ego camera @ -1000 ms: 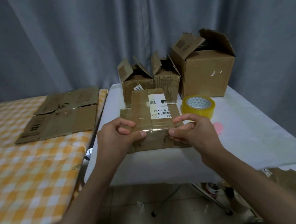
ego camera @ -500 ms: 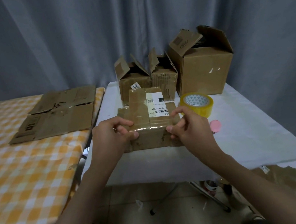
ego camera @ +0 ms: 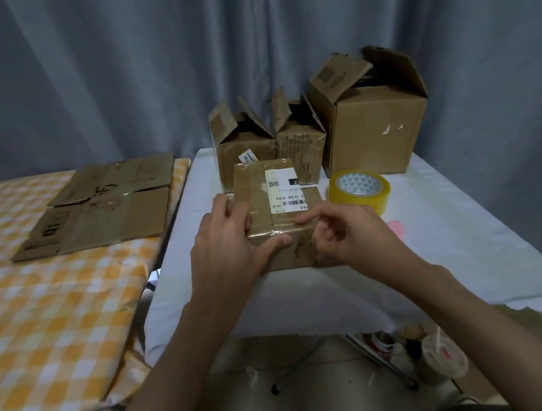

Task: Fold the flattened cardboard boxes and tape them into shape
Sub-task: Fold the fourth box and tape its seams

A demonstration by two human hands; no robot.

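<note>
The left hand [ego camera: 230, 245] rests on the left side of a small cardboard box [ego camera: 280, 211] in the middle of the frame. Its fingers curl over the top left edge and its thumb presses flat along the front edge, where clear tape shines. The right hand [ego camera: 349, 233] is at the box's right front corner. Its pointer finger lies straight on the top by the tape and the other fingers are curled in; I cannot tell if they pinch anything. The box has a white label with a barcode on top. It sits near the front of a surface with a white cloth [ego camera: 458, 249].

Just right of the box is a roll of yellow tape [ego camera: 359, 192]. Behind it stand two small open boxes [ego camera: 267, 136] side by side, and a big open box [ego camera: 375, 119] at the upper right.

At the left of the frame, flattened cardboard boxes [ego camera: 101, 207] lie on a surface with an orange checked cloth [ego camera: 37, 322].
</note>
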